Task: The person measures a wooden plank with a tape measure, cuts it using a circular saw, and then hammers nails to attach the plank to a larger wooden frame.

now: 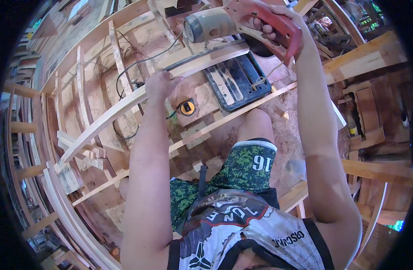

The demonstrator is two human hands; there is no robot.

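My right hand (283, 20) is wrapped round the red handle of a miter saw (210, 26), whose cylindrical motor housing points left. Below it lies the saw's black slotted base (240, 83). My left hand (161, 85) is closed on a long pale wood strip (108, 116), just left of the saw. The strip runs from the lower left up across the back of the base. Motor and handle hide the blade and part of the strip's right end. A round yellow-and-black tape measure (187, 108) lies near my left wrist.
Under the saw is a wooden frame with crosspieces (82, 96) and a front rail (202, 132). A black cord (121, 83) trails over it. Short wood offcuts (82, 148) lie at the left. Long strips (62, 202) lean lower left. Stacked timber (368, 108) stands at the right.
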